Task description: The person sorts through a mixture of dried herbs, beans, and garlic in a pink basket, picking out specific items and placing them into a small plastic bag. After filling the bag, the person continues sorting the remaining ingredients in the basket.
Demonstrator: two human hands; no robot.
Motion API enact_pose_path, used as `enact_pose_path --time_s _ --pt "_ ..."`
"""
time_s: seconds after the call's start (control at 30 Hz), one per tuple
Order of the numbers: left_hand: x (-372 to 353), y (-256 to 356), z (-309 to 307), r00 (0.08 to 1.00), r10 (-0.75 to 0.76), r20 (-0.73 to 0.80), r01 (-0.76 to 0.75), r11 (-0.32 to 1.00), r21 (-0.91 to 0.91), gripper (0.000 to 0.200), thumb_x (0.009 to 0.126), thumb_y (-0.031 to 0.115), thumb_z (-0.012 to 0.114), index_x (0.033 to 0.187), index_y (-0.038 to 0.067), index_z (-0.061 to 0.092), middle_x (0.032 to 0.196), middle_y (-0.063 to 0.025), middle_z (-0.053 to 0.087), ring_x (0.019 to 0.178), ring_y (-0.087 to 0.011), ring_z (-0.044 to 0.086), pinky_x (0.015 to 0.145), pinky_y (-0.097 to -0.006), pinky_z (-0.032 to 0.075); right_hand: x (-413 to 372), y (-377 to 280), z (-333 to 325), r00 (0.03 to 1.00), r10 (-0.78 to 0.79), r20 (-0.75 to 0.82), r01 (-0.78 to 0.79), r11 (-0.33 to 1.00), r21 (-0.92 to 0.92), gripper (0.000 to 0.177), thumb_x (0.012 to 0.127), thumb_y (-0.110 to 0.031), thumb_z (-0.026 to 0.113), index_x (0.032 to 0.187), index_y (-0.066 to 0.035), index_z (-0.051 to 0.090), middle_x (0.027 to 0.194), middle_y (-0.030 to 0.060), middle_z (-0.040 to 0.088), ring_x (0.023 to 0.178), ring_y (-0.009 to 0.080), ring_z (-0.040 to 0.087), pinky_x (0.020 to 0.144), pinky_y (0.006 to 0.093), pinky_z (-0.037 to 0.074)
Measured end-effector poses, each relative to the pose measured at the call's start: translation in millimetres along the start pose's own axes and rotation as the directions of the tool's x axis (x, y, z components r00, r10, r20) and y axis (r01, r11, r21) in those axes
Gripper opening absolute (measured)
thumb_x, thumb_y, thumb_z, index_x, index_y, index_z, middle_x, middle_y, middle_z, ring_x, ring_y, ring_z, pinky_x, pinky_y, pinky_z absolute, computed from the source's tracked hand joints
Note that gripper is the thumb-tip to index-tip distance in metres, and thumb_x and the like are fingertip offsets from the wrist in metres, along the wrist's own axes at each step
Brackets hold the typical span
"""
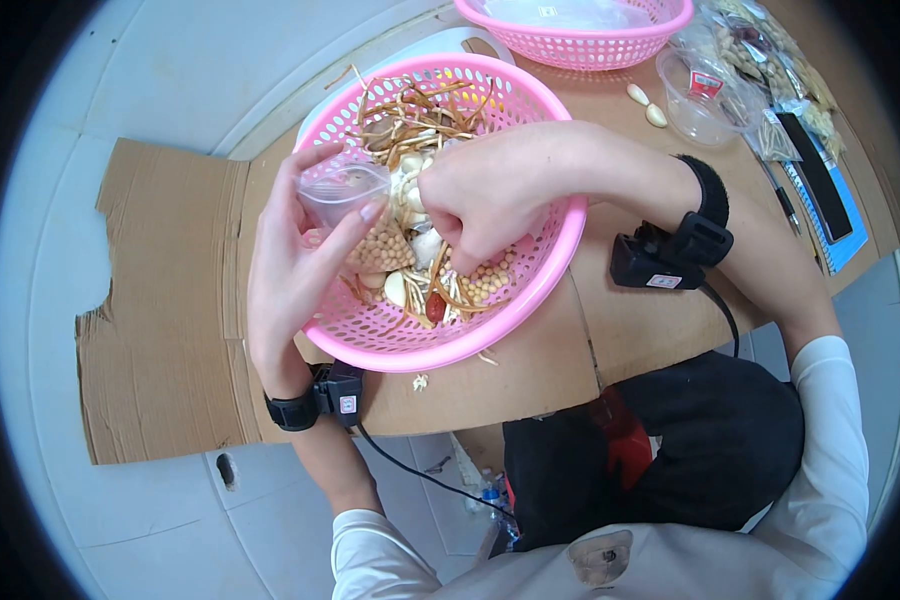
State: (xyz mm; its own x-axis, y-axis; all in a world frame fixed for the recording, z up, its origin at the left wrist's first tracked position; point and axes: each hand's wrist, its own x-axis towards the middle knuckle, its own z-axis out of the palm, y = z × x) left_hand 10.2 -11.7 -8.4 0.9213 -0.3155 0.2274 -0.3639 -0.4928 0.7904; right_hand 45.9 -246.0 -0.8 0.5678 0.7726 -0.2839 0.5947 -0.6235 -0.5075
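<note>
Pink plastic basket [410,360] with many holes, on a brown cardboard sheet [160,300]. Inside at the far side, thin brown stalks [410,105] in a tangle; nearer, loose pale beans [490,280] and one red date [435,307], partly under stalks.

Clear zip bag [345,190] with more beans in its lower part, above the basket's left side, gripped between thumb and fingers of the left hand [298,245]. Bottom edge of the bag hard to separate from the pieces behind.

Right hand [480,195] inside the basket, fingers curled downward by the loose beans. Fingertips mostly hidden; impossible to tell whether closed on something or not.

Beyond, second pink basket [580,62], cut off by the top edge, with clear plastic [560,14] in it. To the right, clear tub [695,120] just beside two white pieces [655,115]. Farther, blue notebook [845,255], partly covered by a black flat object [815,175], exact kind not clear. Above it, plastic packets [770,50], contents difficult to recognise.
</note>
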Motion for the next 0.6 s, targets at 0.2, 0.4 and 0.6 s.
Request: enact_pose_path --time_s 0.2,0.4,0.6 --pt "-1 1 1 1.0 0.0 -0.01 0.0 1.0 -0.016 0.06 0.094 0.01 0.078 0.144 -0.003 0.049 0.127 -0.0163 0.068 0.115 -0.0196 0.068 0.093 -0.032 0.057 -3 -2 -6 0.987 -0.086 0.138 0.091 0.995 -0.036 0.015 0.077 -0.016 0.078 0.082 -0.001 0.078 0.066 0.0075 0.07 0.061 0.0178 0.067 0.058 0.0347 0.053" --pt "0 1 0 1.0 -0.005 0.001 0.005 1.0 0.012 0.06 0.094 0.01 0.078 0.145 -0.003 0.048 0.128 -0.0162 0.067 0.117 -0.02 0.068 0.094 -0.0325 0.057 1 1 -6 0.971 -0.102 0.217 0.106 0.994 -0.003 0.012 0.077 -0.012 0.076 0.084 -0.002 0.078 0.068 0.0062 0.071 0.062 0.016 0.067 0.058 0.0336 0.052" --pt "0 3 1 1.0 -0.011 0.003 0.012 1.0 -0.013 0.06 0.094 0.009 0.078 0.145 -0.003 0.047 0.129 -0.0168 0.067 0.117 -0.0198 0.068 0.094 -0.0321 0.057 6 6 -2 0.964 -0.09 0.252 0.089 0.996 0.013 0.011 0.076 -0.011 0.074 0.083 -0.003 0.077 0.069 0.0064 0.071 0.062 0.0163 0.067 0.058 0.0338 0.053"
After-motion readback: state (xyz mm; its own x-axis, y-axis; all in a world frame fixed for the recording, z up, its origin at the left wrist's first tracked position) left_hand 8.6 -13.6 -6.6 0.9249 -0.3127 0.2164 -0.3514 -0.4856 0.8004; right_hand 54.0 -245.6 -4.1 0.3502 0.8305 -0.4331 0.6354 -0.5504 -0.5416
